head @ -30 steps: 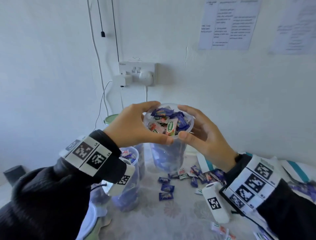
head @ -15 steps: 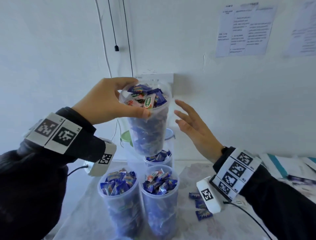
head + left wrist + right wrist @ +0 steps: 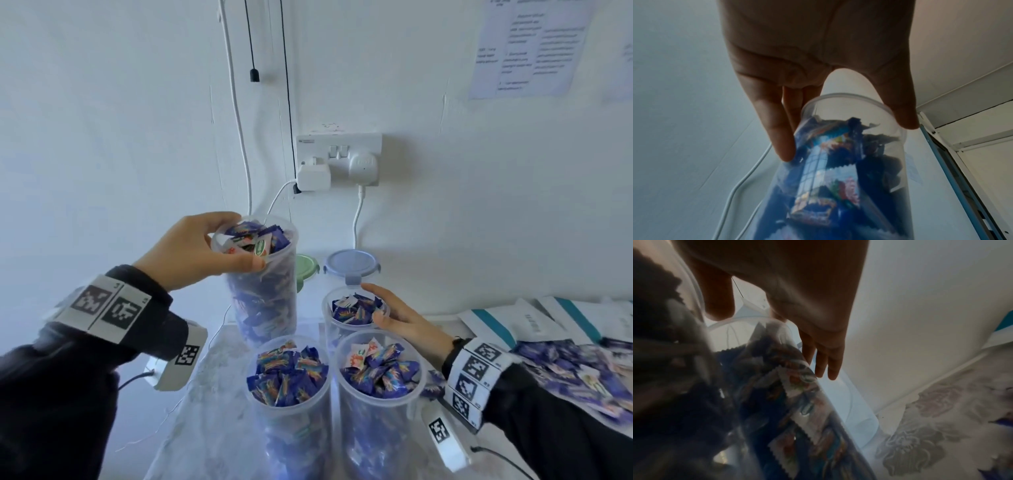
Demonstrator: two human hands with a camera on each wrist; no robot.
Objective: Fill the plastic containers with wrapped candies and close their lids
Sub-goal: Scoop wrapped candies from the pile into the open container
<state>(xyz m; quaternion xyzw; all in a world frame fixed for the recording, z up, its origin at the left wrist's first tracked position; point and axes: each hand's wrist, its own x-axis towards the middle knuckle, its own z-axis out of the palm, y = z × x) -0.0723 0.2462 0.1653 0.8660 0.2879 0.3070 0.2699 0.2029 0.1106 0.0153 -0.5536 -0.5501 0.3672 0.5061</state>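
Nearest, two lidless candy-filled containers (image 3: 378,394) stand side by side, touching, leaving little room between them. Behind, the right hand (image 3: 400,317) rests relaxed, fingers nearly straight, at a third container's rim (image 3: 329,303), holding nothing. Farthest, the left hand (image 3: 195,250) pinches the full tall container (image 3: 265,291) at its rim; thin, smooth plastic, probably heavy and flexing, safer gripped round the body, near the blue lid (image 3: 351,265).

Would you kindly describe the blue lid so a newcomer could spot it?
Find the white wall socket. Directly below it, at the table's back edge, lies the round pale-blue plastic lid. Its neighbour, the round green lid, sits half hidden behind a held container.
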